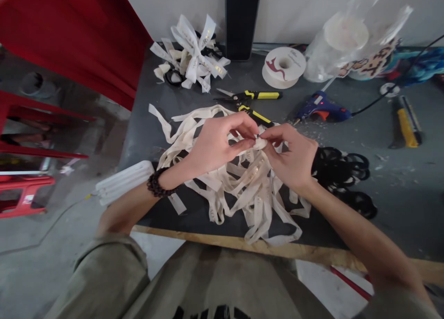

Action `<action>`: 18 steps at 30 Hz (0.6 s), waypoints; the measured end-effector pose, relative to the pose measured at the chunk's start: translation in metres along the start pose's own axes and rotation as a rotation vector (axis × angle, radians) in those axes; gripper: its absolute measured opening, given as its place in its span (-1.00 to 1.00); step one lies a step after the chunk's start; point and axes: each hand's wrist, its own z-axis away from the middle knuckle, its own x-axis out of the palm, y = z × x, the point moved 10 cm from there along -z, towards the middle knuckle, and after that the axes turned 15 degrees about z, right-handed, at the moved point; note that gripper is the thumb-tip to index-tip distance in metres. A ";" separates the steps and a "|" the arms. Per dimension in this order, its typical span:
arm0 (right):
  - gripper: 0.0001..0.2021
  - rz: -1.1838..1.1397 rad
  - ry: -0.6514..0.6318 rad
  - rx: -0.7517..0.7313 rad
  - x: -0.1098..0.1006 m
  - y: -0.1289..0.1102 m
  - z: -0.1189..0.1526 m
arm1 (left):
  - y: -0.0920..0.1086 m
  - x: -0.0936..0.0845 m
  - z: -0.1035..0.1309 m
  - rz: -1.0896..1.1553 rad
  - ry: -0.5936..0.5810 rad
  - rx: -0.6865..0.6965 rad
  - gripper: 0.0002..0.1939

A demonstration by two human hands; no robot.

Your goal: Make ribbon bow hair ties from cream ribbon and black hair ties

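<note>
Bows (194, 51) lie piled at upper left of the frame, and right of them, at center, the left hand (215, 141) pinches a small ribbon piece (260, 144) between thumb and fingers, just above a loose heap (251, 174). From the piece's other side, the right hand (293, 159) grips it by the fingertips, black bands (342, 168) near that wrist; at upper right, a clear bag (316, 58) encloses a white roll (347, 33).

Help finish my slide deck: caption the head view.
Left hand and right hand pinch pale ribbon above a tangled ribbon pile.
</note>
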 end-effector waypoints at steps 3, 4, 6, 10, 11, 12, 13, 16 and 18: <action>-0.87 -0.020 -0.027 0.004 0.002 0.000 -0.001 | -0.001 0.001 0.000 0.031 -0.013 -0.023 -0.81; -0.87 -0.036 -0.036 0.008 0.003 0.000 -0.001 | 0.000 0.000 0.000 0.038 -0.013 -0.025 -0.78; -0.86 -0.080 -0.053 0.020 0.005 0.002 -0.002 | 0.001 -0.001 -0.001 0.047 -0.011 -0.025 -0.73; -0.82 -0.125 -0.117 0.024 0.012 0.005 -0.003 | 0.000 0.000 -0.001 0.043 -0.055 -0.053 -0.65; -0.82 -0.130 -0.136 0.017 0.014 0.005 -0.003 | -0.002 0.001 -0.001 0.043 -0.077 -0.066 -0.63; -0.82 -0.135 -0.157 0.006 0.016 0.004 -0.003 | -0.003 0.002 -0.001 0.045 -0.100 -0.079 -0.61; -0.82 -0.143 -0.173 -0.008 0.017 0.003 -0.003 | -0.003 0.003 0.000 0.050 -0.120 -0.089 -0.60; -0.78 -0.182 -0.206 -0.033 0.019 0.001 -0.004 | -0.004 0.005 -0.001 0.094 -0.157 -0.101 -0.66; -0.73 -0.198 -0.204 -0.017 0.019 0.003 -0.005 | -0.005 0.006 -0.002 0.139 -0.164 -0.105 -0.73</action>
